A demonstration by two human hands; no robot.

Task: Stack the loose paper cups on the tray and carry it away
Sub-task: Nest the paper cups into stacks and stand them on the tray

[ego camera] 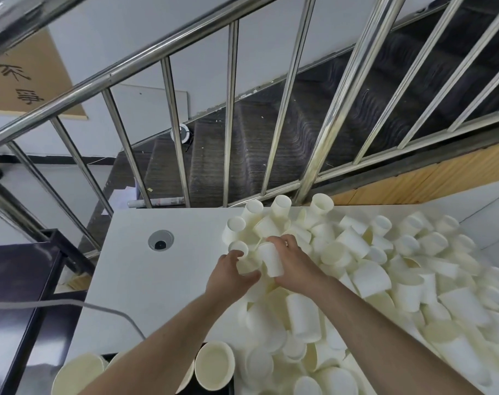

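Observation:
A big heap of loose cream paper cups (pixel 385 269) covers the right half of a white table (pixel 162 280). My left hand (pixel 231 277) grips one cup (pixel 242 260) at the heap's left edge, fingers curled round it. Right beside it, my right hand (pixel 294 260) holds another cup (pixel 272 260) by its side, rim pointing away from me. The two cups almost touch. More cups with open mouths (pixel 214 366) stand at the table's near edge below my left forearm. I see no tray.
A steel stair railing (pixel 231 109) runs behind the table, with dark stairs dropping beyond it. The tabletop has a round cable grommet (pixel 160 240). A dark cabinet (pixel 17 295) stands to the left, and a grey cable (pixel 71 305) crosses it onto the table.

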